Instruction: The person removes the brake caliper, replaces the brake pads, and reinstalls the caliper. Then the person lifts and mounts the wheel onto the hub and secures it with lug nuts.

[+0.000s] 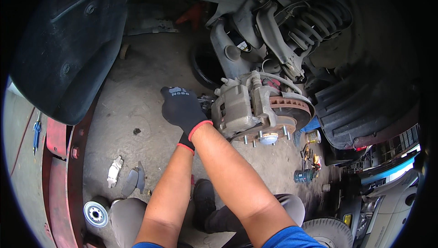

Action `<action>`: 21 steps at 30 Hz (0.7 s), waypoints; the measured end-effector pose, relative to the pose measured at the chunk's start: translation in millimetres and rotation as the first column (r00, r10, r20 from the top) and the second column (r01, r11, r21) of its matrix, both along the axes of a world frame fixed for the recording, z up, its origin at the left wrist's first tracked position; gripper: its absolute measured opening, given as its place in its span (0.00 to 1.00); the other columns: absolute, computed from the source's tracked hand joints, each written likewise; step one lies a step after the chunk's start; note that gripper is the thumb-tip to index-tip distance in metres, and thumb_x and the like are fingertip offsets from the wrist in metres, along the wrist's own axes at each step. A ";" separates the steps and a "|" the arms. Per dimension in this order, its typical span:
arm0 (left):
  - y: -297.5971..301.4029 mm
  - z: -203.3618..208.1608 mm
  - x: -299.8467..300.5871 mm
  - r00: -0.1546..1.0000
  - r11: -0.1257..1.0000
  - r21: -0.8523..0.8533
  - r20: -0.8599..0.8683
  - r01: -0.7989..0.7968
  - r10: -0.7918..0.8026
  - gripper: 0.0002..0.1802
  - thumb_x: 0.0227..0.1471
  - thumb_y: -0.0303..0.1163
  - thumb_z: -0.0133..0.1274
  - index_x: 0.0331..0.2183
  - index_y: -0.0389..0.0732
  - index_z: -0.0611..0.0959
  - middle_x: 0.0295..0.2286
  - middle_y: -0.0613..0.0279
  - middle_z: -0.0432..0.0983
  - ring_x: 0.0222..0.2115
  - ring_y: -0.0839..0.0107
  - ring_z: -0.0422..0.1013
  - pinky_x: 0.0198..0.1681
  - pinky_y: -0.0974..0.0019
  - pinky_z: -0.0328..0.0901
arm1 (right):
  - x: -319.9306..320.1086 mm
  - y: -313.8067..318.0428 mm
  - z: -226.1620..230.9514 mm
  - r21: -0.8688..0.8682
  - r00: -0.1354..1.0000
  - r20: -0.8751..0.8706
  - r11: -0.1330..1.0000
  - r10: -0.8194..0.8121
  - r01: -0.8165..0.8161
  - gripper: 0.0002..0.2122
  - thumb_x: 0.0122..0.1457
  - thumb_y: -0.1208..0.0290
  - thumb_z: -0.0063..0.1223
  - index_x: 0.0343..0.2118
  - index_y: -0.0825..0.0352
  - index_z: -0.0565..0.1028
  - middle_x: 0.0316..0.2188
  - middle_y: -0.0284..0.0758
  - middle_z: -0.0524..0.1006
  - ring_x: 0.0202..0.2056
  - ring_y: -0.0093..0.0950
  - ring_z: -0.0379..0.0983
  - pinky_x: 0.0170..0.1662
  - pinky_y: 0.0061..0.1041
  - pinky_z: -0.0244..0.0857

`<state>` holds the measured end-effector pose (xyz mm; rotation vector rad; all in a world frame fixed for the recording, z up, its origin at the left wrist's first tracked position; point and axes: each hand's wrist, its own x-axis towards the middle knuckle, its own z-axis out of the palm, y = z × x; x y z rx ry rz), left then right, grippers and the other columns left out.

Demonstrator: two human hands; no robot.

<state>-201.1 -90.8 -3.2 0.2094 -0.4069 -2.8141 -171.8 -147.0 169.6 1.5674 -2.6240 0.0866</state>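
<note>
From where I stand, the biggest thing is a dark curved plastic panel [80, 52] at upper left. A grey steel coil spring [315, 27] sits at upper right, above a round brake disc [292, 104] with a rust-brown edge. The blocky grey metal brake caliper [235, 106] sits over the disc's left side.

Just left of the caliper is the right hand [182, 106], in a black glove with a red cuff; its fingers are turned away, so I can't tell whether they grasp anything. It crosses over the left hand [187, 142], gloved alike and mostly hidden; I can't tell its grip either.

To work well here, I'd steady the caliper, push squarely, and keep grease off the disc's faces.

Counting down: one panel, one spring, one disc, one caliper, two gloved hands, three flat brake pads [115, 171] on the concrete floor [150, 150], and at least five silvery wheel studs [260, 134].
</note>
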 end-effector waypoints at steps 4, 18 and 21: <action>-18.8 45.4 9.8 1.000 1.000 0.023 -0.003 0.006 -0.006 0.21 0.68 0.44 0.45 0.56 0.46 0.76 0.51 0.64 0.74 0.49 0.72 0.68 0.55 0.65 0.63 | -2.4 4.1 16.4 -0.107 0.999 0.008 0.993 -0.050 0.051 0.11 0.55 0.72 0.49 0.40 0.65 0.77 0.33 0.43 0.82 0.40 0.43 0.80 0.45 0.46 0.69; -10.3 75.9 11.4 0.993 0.997 0.025 0.092 -0.079 0.076 0.20 0.68 0.39 0.40 0.54 0.46 0.79 0.45 0.68 0.80 0.43 0.75 0.73 0.48 0.69 0.65 | 13.9 14.5 108.5 -0.444 0.997 -0.065 0.894 0.040 -0.065 0.20 0.64 0.56 0.54 0.48 0.70 0.74 0.38 0.47 0.80 0.40 0.44 0.78 0.45 0.41 0.71; -9.8 73.3 17.4 0.994 0.986 -0.134 -0.056 -0.097 0.090 0.19 0.68 0.39 0.40 0.53 0.46 0.79 0.45 0.67 0.80 0.43 0.75 0.73 0.48 0.69 0.66 | -2.1 20.1 199.6 -0.764 0.906 -0.129 0.542 0.403 -0.350 0.14 0.67 0.62 0.51 0.45 0.69 0.76 0.40 0.43 0.80 0.38 0.35 0.80 0.44 0.34 0.73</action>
